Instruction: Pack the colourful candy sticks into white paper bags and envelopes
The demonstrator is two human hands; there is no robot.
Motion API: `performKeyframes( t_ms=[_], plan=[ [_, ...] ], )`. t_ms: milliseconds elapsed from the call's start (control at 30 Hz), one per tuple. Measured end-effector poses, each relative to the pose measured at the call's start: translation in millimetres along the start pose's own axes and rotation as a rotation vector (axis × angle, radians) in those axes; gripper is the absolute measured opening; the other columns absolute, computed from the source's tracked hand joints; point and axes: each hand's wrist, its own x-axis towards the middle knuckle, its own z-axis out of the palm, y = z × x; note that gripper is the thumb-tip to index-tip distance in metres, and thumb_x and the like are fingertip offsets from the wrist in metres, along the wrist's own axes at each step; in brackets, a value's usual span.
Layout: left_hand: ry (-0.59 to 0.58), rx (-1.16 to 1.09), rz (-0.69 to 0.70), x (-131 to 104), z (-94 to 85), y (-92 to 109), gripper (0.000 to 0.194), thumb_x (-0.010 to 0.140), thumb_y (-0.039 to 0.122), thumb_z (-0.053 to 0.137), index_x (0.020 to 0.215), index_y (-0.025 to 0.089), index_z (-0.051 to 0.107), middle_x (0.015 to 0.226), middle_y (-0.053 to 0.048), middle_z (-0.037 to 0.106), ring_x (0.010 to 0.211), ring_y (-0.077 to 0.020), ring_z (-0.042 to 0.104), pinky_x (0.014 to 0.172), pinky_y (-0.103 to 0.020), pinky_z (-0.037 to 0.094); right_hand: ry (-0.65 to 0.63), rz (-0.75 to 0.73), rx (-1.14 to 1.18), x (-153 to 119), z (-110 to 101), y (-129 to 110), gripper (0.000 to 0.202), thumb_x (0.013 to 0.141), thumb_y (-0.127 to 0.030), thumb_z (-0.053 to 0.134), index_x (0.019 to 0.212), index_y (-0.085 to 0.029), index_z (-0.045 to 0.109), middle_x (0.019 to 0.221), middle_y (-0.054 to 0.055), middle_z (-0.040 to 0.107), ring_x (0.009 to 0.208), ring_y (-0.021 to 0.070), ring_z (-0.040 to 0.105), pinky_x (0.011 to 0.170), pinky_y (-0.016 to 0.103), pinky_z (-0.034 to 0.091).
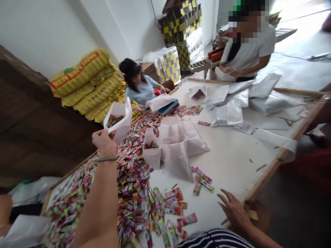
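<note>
My left hand [104, 140] pinches a white bag [122, 126] by its near rim, thumb against fingers, raised beside the heaped packets [133, 156]; its mouth gapes. My right hand [234, 208] is spread, no object visible in it, at the edge of the table [227, 151]. Risk noted: one-sided hold — a tilt could spill the contents. Fill depth is hidden; right palm contact — cannot tell.

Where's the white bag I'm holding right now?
In the head view, the open white bag is left of centre, held in your left hand, in front of the yellow sacks, near the heap of stick packets.
</note>
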Motion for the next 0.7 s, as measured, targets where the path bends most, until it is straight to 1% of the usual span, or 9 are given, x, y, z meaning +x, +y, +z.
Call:
performKeyframes(
  t_ms=[100,167,267,367,433,500,533,600,700],
  plan=[
    [-0.116,0.095,-0.094,-32,54.4,-39,0.008,0.088,0.013,0.048,0.096,0.013,0.048,0.074,0.004,0.052,0.055,-0.0076,0.054,0.067,-0.030,0.052,-0.017,0.010,-0.097,4,-3,11,0.041,0.091,-0.037,0.042,0.123,-0.023,0.064,0.139,0.014,0.052,0.129,0.0310,0.047,0.095,0.046,0.050],
    [-0.212,0.191,-0.174,-63,75.6,-72,0.010,0.087,0.010,0.046,0.094,0.010,0.053,0.070,0.002,0.054,0.051,-0.0092,0.053,0.062,-0.029,0.050,-0.043,-0.004,-0.127,0,-3,19,0.047,0.091,-0.044,0.041,0.127,-0.022,0.061,0.143,0.015,0.047,0.135,0.0340,0.040,0.096,0.049,0.048],
    [-0.308,0.310,-0.296,-108,85.1,-122,0.014,0.087,0.007,0.045,0.092,0.009,0.058,0.064,-0.001,0.057,0.048,-0.0115,0.053,0.057,-0.028,0.047,-0.118,-0.053,-0.132,-6,2,30,0.063,0.087,-0.060,0.038,0.135,-0.021,0.054,0.149,0.017,0.039,0.139,0.0381,0.032,0.099,0.056,0.044],
    [-0.371,0.353,-0.361,-141,70.9,-161,0.022,0.090,0.010,0.045,0.108,0.010,0.058,0.068,-0.003,0.063,0.050,-0.0113,0.057,0.059,-0.026,0.046,-0.231,-0.201,-0.103,0,13,24,0.074,0.080,-0.066,0.043,0.141,-0.024,0.046,0.152,0.016,0.034,0.140,0.0380,0.030,0.103,0.061,0.036],
    [-0.413,0.372,-0.373,-164,42.8,-180,0.031,0.089,0.014,0.050,0.120,0.013,0.055,0.072,-0.003,0.066,0.054,-0.0107,0.058,0.064,-0.025,0.046,-0.336,-0.383,-0.071,6,21,5,0.080,0.072,-0.062,0.055,0.143,-0.029,0.043,0.154,0.014,0.033,0.142,0.0366,0.028,0.108,0.062,0.029],
    [-0.461,0.405,-0.407,-196,-3.3,-195,0.034,0.084,0.015,0.059,0.119,0.016,0.059,0.069,-0.001,0.066,0.058,-0.0119,0.059,0.070,-0.026,0.046,-0.437,-0.580,-0.049,9,30,-21,0.087,0.062,-0.055,0.068,0.142,-0.031,0.045,0.154,0.012,0.033,0.144,0.0361,0.022,0.112,0.059,0.023],
    [-0.479,0.429,-0.441,-217,-32.4,-202,0.028,0.080,0.015,0.064,0.108,0.018,0.066,0.066,0.000,0.065,0.061,-0.0130,0.060,0.072,-0.026,0.046,-0.481,-0.671,-0.044,8,34,-35,0.090,0.058,-0.052,0.073,0.141,-0.032,0.047,0.154,0.012,0.033,0.144,0.0366,0.019,0.114,0.058,0.020],
    [-0.438,0.497,-0.548,-267,-98.4,-213,0.017,0.074,0.014,0.067,0.090,0.020,0.070,0.063,0.001,0.063,0.067,-0.0160,0.061,0.076,-0.027,0.046,-0.561,-0.832,-0.035,5,44,-61,0.094,0.052,-0.051,0.078,0.139,-0.031,0.050,0.153,0.013,0.033,0.145,0.0389,0.015,0.114,0.058,0.016],
    [-0.228,0.623,-0.781,-363,-197.4,-221,0.011,0.075,0.015,0.062,0.082,0.020,0.069,0.067,-0.001,0.064,0.074,-0.0197,0.062,0.079,-0.031,0.045,-0.668,-1.007,-0.017,0,62,-94,0.094,0.053,-0.059,0.077,0.139,-0.031,0.051,0.156,0.013,0.027,0.145,0.0414,0.010,0.113,0.061,0.014]
  ],
)
